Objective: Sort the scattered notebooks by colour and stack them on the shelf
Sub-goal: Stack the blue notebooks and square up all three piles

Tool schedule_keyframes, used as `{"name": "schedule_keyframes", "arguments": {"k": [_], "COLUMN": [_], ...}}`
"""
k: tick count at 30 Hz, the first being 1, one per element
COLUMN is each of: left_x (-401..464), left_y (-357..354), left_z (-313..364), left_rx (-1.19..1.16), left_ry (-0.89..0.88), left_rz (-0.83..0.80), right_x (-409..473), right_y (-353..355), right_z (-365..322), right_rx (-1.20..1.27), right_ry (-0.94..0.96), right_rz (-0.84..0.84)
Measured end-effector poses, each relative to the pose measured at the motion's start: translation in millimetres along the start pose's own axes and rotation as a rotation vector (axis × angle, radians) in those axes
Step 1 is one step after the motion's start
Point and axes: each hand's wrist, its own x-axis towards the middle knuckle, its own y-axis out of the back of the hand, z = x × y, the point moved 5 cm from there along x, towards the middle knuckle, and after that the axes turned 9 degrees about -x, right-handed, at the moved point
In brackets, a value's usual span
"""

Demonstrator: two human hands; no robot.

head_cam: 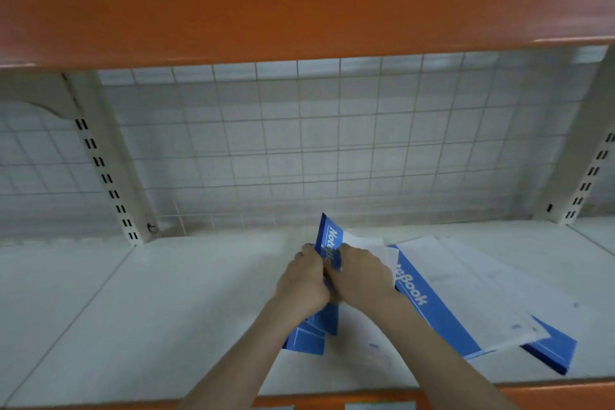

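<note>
Both hands [332, 280] grip blue notebooks [329, 243] (upright) on shelf [133, 309]

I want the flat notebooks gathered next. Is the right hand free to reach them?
Probably not yet: the right hand and left hand both grip the upright blue notebook. The flat notebooks lie just beside it, unobstructed.

One camera only, worn on the person's head, looking forward and down into the white shelf [166, 293] from close by, its orange upper beam [299, 10] overhead and the wire back [299, 143] straight ahead.
</note>
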Motion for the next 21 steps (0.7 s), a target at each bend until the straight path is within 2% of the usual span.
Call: {"name": "schedule_keyframes", "arguments": {"k": [4,7,8,11,13,17,21], "left_x": [-9,-11,-10,-5,-4,-1,-1], "left_y": [15,29,32,37,31,21,25], "left_z": [4,0,-2,-13,-18,-23,-27], "left_rx": [-0.019,-0.120,-0.097,0.112,0.145,0.066,-0.145], "left_ry": [-0.134,-0.131,-0.117,-0.050,-0.014,0.030,0.095], "left_rz": [-0.230,-0.404,-0.413,-0.288,-0.234,-0.158,-0.074], "right_x": [-5,-8,-9,-9,-9,-6,-5], "right_y": [8,8,7,1,-2,0,0], "right_z": [-7,-13,-15,-21,-25,-35,-41], "right_rx": [-0.018,0.001,0.013,0.018,-0.070,-0.222,-0.204], "right_ry": [-0.052,-0.041,-0.036,-0.008,0.049,0.073,0.029], "right_rz": [-0.023,-0.036,-0.034,-0.038,-0.035,-0.061,-0.070]}}
